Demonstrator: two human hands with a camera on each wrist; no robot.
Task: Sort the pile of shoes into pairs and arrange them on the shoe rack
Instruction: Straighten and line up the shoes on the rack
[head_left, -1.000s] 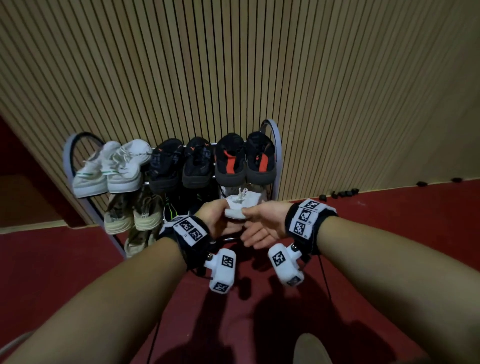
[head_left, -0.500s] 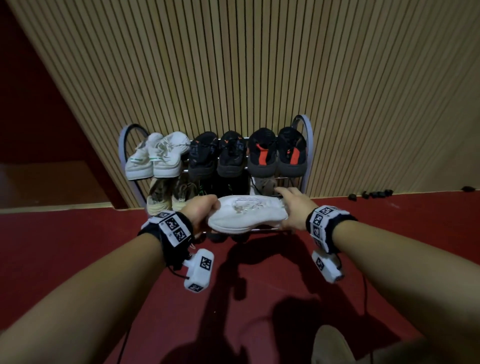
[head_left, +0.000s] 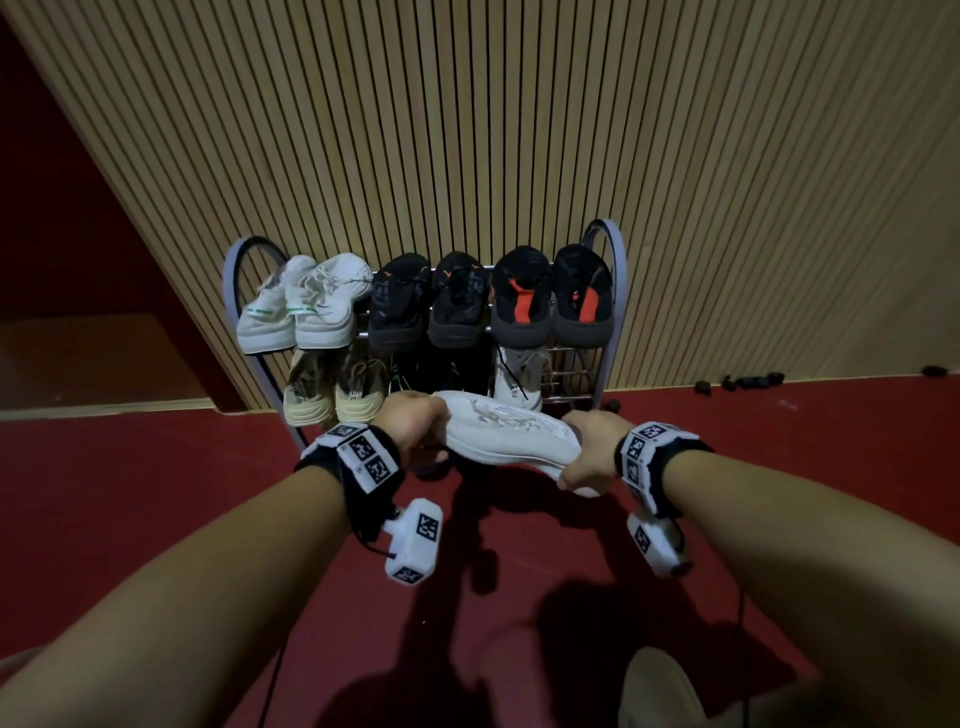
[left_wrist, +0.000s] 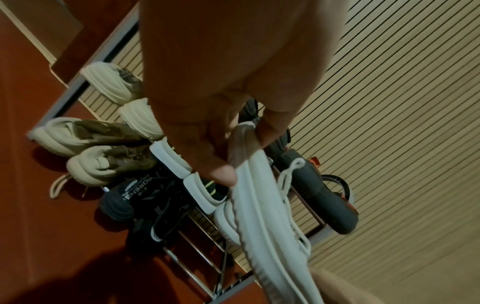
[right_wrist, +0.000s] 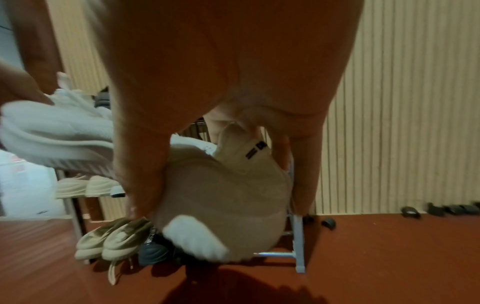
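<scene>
A white lace-up shoe hangs crosswise in front of the grey shoe rack, its right end lower. My left hand pinches its left end. My right hand grips the heel with the pull tab. A similar white shoe stands alone at the right of the middle shelf, just behind. The top shelf carries a white pair, a black pair and a black-and-red pair. A beige pair sits at the left of the middle shelf.
The rack stands against a slatted wood wall on a red floor. More beige shoes and dark shoes sit at the rack's lowest level. Small black objects lie along the wall base at right.
My hands have moved apart and turned the white shoe from end-on to crosswise. Its right end has since dipped lower.
</scene>
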